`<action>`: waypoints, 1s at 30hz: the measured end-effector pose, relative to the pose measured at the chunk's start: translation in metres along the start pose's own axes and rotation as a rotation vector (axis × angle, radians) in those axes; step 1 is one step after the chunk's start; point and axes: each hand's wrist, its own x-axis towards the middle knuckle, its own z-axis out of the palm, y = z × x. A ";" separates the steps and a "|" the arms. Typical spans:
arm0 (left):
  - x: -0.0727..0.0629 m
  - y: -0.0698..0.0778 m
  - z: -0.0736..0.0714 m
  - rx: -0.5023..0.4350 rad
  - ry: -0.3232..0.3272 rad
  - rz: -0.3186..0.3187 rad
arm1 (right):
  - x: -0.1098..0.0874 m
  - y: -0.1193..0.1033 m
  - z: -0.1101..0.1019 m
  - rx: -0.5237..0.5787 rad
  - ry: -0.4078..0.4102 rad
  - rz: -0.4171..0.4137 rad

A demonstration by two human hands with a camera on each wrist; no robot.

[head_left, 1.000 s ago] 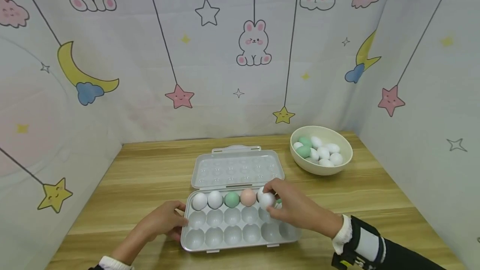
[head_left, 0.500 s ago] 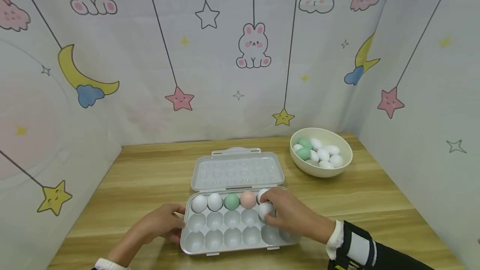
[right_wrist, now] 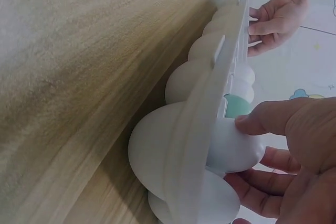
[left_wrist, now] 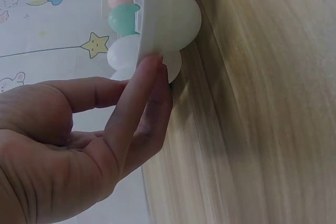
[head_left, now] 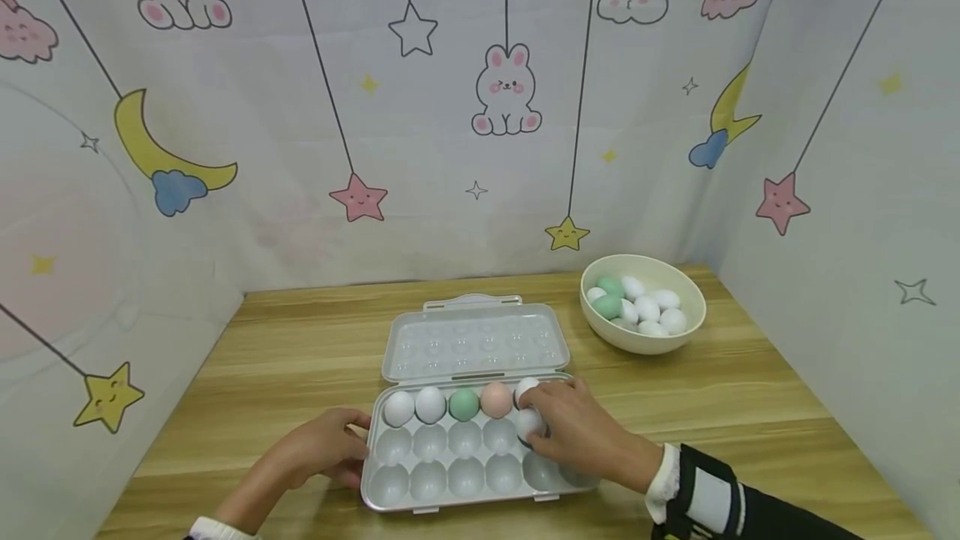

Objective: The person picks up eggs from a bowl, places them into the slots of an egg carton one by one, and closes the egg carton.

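Note:
An opened egg carton [head_left: 480, 502] lies on the wooden table. Along its back row sit white eggs [head_left: 431, 404], a green egg [head_left: 464, 404] and a peach egg [head_left: 496, 399]; my right hand hides the row's right end. With thumb and fingers, my right hand [head_left: 588, 427] pinches a white egg [head_left: 529, 423] low at the middle row, fifth hollow from the left. The right wrist view shows this egg [right_wrist: 233, 148] at the tray's rim level. My left hand [head_left: 326, 448] grips the carton's left edge, its fingertips at the rim [left_wrist: 149, 40] in the left wrist view.
A cream bowl [head_left: 637, 343] of white and green eggs stands at the back right. The carton's clear lid [head_left: 480, 344] lies folded back behind the tray. A printed cloth [head_left: 450, 248] encloses the table [head_left: 300, 332] at the back and sides.
My right hand has lowered the white egg from above the tray, toward the front, into the middle row. The left hand stays at the carton's left edge.

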 end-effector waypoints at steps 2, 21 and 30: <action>0.000 0.000 0.000 -0.002 0.002 -0.003 | 0.000 0.000 0.001 -0.007 0.005 -0.001; 0.004 0.003 0.002 0.021 0.036 -0.019 | -0.003 0.005 0.008 -0.131 0.024 -0.035; 0.003 0.002 0.003 0.027 0.032 -0.015 | -0.005 0.004 0.002 -0.122 0.038 -0.029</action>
